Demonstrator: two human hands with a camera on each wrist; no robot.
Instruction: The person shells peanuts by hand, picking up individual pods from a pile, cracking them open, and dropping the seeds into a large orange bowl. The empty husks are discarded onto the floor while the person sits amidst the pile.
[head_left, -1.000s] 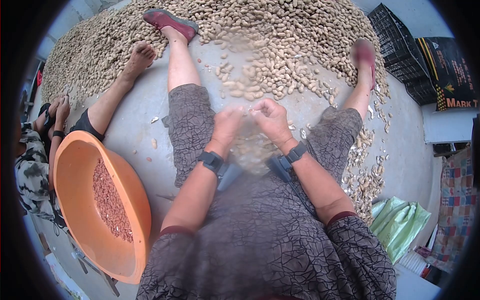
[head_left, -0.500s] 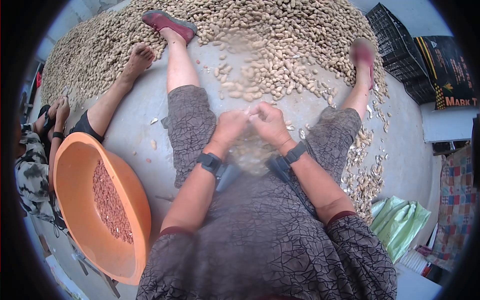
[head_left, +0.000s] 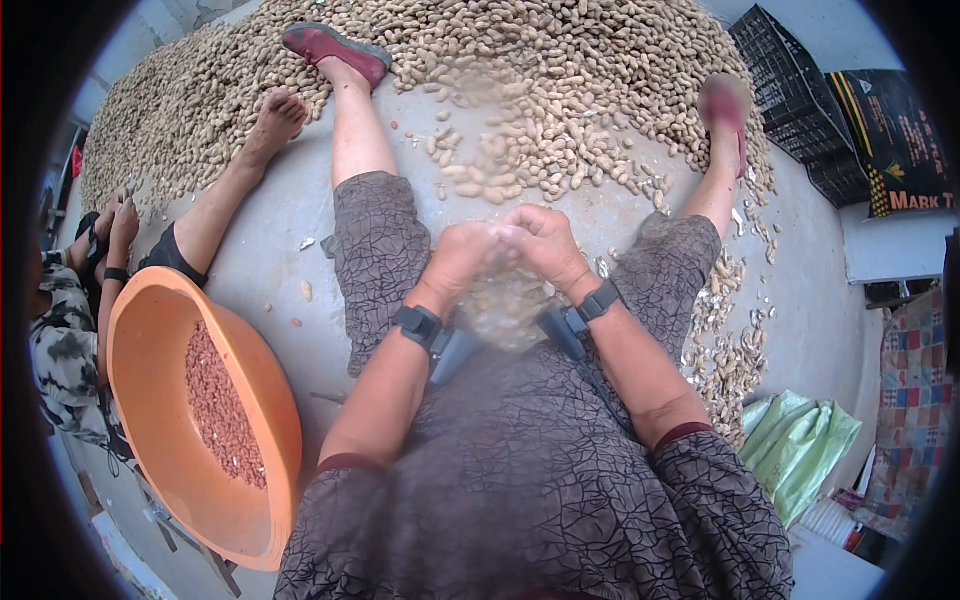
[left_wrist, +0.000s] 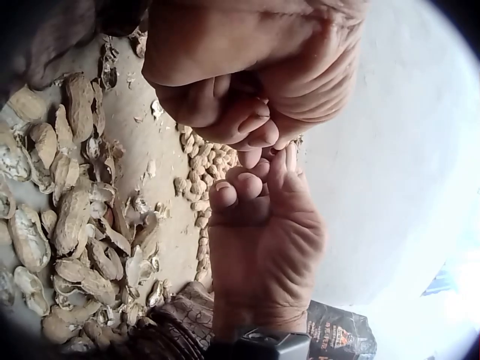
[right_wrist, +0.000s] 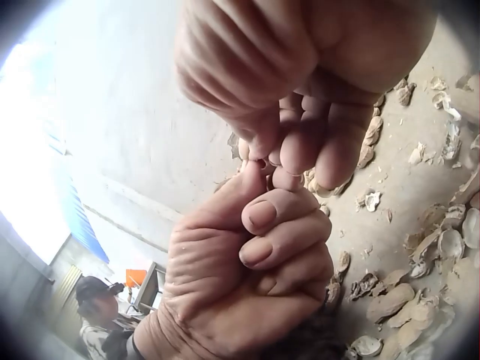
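Both hands meet fingertip to fingertip above the lap, between the spread legs. My left hand [head_left: 462,256] has its fingers curled, with thumb and fingertips pinching at a peanut [right_wrist: 244,148]. My right hand [head_left: 543,247] pinches at the same spot from the other side. Fingers hide nearly all of the peanut; just a sliver of tan shell shows. Below the hands lies a heap of broken peanut shells [left_wrist: 71,217], blurred in the head view.
A large pile of unshelled peanuts [head_left: 560,60] spreads across the floor ahead. On the left stands an orange basin [head_left: 140,400] with red peanut kernels [head_left: 225,405], beside another seated person [head_left: 70,350]. To the right are a black crate [head_left: 800,110] and a green sack [head_left: 800,450].
The two hands have drawn together; the slight gap between their fingertips a second ago has closed. The basin and the peanut pile look the same.
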